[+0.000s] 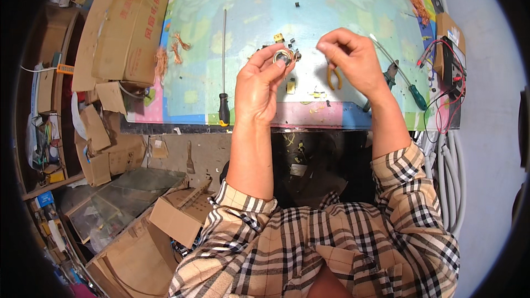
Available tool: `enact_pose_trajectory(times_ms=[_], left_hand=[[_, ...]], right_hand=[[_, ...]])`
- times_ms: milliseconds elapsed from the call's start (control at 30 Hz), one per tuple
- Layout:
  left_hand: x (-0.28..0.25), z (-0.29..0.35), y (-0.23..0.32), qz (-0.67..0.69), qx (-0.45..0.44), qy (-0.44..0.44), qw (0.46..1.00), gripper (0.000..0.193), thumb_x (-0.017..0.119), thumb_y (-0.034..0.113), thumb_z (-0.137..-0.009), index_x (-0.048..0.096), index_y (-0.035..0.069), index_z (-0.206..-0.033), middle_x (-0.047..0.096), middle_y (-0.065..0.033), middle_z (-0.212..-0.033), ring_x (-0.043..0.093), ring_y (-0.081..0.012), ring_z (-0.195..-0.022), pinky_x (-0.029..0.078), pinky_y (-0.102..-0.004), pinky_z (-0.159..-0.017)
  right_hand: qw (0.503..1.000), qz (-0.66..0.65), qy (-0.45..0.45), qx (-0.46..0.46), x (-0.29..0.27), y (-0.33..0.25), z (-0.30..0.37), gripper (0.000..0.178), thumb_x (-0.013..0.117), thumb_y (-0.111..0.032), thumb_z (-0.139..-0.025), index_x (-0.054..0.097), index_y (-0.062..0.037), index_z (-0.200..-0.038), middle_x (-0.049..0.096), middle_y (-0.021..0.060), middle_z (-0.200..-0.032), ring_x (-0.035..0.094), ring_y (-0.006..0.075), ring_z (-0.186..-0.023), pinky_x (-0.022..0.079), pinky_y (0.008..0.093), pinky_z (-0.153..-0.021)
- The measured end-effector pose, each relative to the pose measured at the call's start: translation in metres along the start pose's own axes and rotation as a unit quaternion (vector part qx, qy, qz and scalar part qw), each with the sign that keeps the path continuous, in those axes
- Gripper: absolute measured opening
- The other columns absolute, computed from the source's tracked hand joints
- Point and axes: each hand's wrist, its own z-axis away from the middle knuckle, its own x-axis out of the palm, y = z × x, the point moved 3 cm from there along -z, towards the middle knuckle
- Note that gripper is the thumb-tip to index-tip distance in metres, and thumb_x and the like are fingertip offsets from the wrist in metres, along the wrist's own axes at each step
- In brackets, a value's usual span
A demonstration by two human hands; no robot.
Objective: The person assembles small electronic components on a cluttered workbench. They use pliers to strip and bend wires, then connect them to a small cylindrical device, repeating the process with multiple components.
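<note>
In my left hand a small round ring-shaped part is pinched between thumb and fingers. It looks metallic with a dark centre and a coppery edge. My right hand hangs over the table to its right, thumb and forefinger pressed together. Whatever they hold, if anything, is too small to see. Beneath that hand lie pliers with orange-yellow handles, their jaws hidden. Around the left fingertips are small black bits and a yellow block-shaped piece; another yellow piece lies closer to me.
A long screwdriver lies left of my left hand. On the right are dark cutters, a green-handled screwdriver and a meter with leads. Copper wire bundles lie beside a large cardboard box. The table edge runs below my wrists.
</note>
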Motion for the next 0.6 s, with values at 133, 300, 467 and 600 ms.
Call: enact_pose_trajectory(times_ms=[133,300,467,600], left_hand=[[0.0,0.001,0.004,-0.11,0.045,0.026,0.993,0.032,0.06,-0.008,-0.084,0.058,-0.007,-0.116,0.064,-0.0172,-0.107,0.065,-0.0207,-0.091,0.057,-0.0304,-0.084],[-0.002,0.0,0.003,-0.073,0.036,0.059,0.995,0.033,0.06,-0.008,-0.084,0.057,-0.006,-0.117,0.064,-0.0144,-0.101,0.065,-0.0211,-0.088,0.057,-0.0318,-0.081],[-0.011,-0.003,0.003,0.034,0.012,0.096,0.995,0.034,0.058,-0.008,-0.081,0.052,-0.005,-0.115,0.062,-0.0137,-0.094,0.063,-0.0247,-0.089,0.058,-0.0381,-0.084],[-0.023,-0.008,0.0,0.123,0.002,0.103,0.987,0.037,0.058,-0.009,-0.078,0.048,-0.004,-0.113,0.059,-0.0172,-0.097,0.062,-0.0292,-0.092,0.057,-0.0429,-0.087]], right_hand=[[0.997,0.021,0.074,-0.017,-0.032,0.003,-0.003,0.015,0.067,-0.018,-0.088,0.068,-0.0025,-0.089,0.057,-0.0034,-0.067,0.052,0.0049,-0.06,0.044,0.0211,-0.056],[0.994,0.026,0.108,-0.009,-0.045,0.004,-0.003,0.016,0.067,-0.017,-0.089,0.067,-0.0019,-0.087,0.055,-0.0038,-0.066,0.05,0.0049,-0.059,0.042,0.0203,-0.057],[0.991,0.006,0.134,-0.017,-0.052,0.0,-0.003,0.015,0.067,-0.017,-0.089,0.068,-0.0022,-0.087,0.056,-0.0036,-0.067,0.05,0.0051,-0.06,0.04,0.0204,-0.056],[0.988,-0.015,0.15,-0.023,-0.06,-0.001,-0.002,0.014,0.067,-0.017,-0.09,0.068,-0.0029,-0.088,0.057,-0.0032,-0.071,0.05,0.0055,-0.061,0.04,0.0193,-0.057]])
